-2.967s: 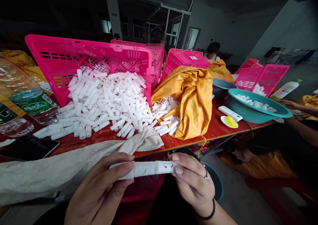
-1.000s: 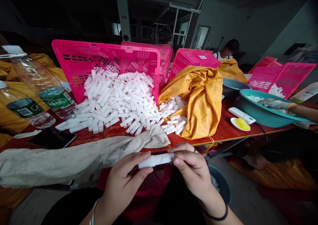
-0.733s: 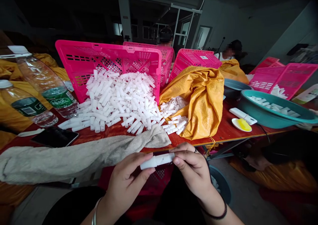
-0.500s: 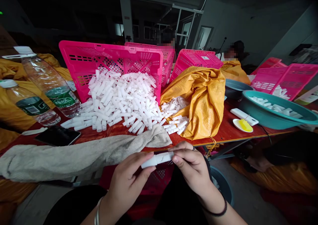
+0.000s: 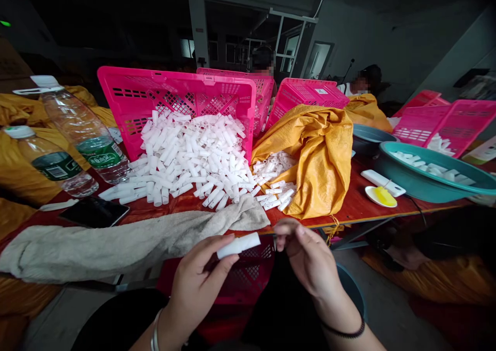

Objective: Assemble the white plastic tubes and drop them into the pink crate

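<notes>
My left hand (image 5: 201, 281) pinches a short white plastic tube (image 5: 238, 245) between thumb and fingers, below the table's front edge. My right hand (image 5: 308, 258) hovers just right of the tube, apart from it, fingers loosely curled with nothing seen in them. Ahead on the red table (image 5: 349, 203), a heap of white tubes (image 5: 194, 157) spills from a tipped pink crate (image 5: 174, 95). More white tubes (image 5: 273, 180) lie at the mouth of a yellow sack (image 5: 313, 154).
A grey cloth (image 5: 127, 242) drapes the table's near edge. Two water bottles (image 5: 83, 134) and a dark phone (image 5: 95, 212) lie at left. A teal basin (image 5: 430, 178) with tubes, a small yellow dish (image 5: 382, 197) and more pink crates stand at right. A pink crate (image 5: 248, 268) sits under my hands. Other people sit behind.
My right hand has let go of the tube's right end and drawn slightly away. The tube now stays in my left hand alone. The view shifted a little to the left.
</notes>
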`<state>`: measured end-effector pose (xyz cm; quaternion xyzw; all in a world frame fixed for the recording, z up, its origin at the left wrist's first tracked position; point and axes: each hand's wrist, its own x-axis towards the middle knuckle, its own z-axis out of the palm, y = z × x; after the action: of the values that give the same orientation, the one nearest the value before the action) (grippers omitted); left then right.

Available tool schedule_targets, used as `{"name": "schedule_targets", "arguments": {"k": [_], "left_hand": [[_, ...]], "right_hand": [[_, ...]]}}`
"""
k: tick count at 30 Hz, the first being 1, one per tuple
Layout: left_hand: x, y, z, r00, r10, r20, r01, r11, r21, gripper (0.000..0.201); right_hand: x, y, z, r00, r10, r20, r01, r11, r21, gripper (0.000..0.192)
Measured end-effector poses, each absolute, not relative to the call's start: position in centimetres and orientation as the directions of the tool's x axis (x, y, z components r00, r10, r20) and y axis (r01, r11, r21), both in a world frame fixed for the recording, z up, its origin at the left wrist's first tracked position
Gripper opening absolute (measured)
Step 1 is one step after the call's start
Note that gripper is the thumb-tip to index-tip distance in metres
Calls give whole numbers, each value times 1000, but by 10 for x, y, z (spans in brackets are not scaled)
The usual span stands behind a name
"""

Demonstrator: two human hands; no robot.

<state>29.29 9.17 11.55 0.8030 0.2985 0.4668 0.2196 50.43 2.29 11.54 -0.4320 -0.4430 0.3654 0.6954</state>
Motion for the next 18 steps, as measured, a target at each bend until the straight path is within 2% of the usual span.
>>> {"name": "schedule_targets", "arguments": {"k": [1,2,4,6,9,11,13,16,18], "left_hand": [[290,94,109,364,712,601,292,-699,652,24],[287,97,101,361,729,582,311,-682,662,23],[285,105,77,417,738,531,362,-670,648,22],[288,112,51,488,738,465,436,-668,603,25],[301,112,37,537,750,387,479,-649,591,32],[309,103,54,552,751,361,389,-615,686,31],[314,90,86,538,759,366,199,-537,820,27],[316,73,136,480,769,422,-132,-412,902,27],[316,67,155,480,759,440,-237,-371,898,29]], "right_hand": [[508,22,113,417,854,312,-118,390,-913,28],[511,21,112,454,818,353,-40,414,-909,26],[516,16,113,388,773,502,257,432,-865,26],[515,9,119,216,751,623,548,435,-714,40],[508,2,129,1,699,715,776,450,-442,59],[501,1,133,-104,673,732,855,436,-280,68],[495,0,135,-188,667,721,893,422,-156,76],[488,1,137,-250,669,700,905,418,-76,81],[485,1,137,-258,670,695,906,417,-66,81]]}}
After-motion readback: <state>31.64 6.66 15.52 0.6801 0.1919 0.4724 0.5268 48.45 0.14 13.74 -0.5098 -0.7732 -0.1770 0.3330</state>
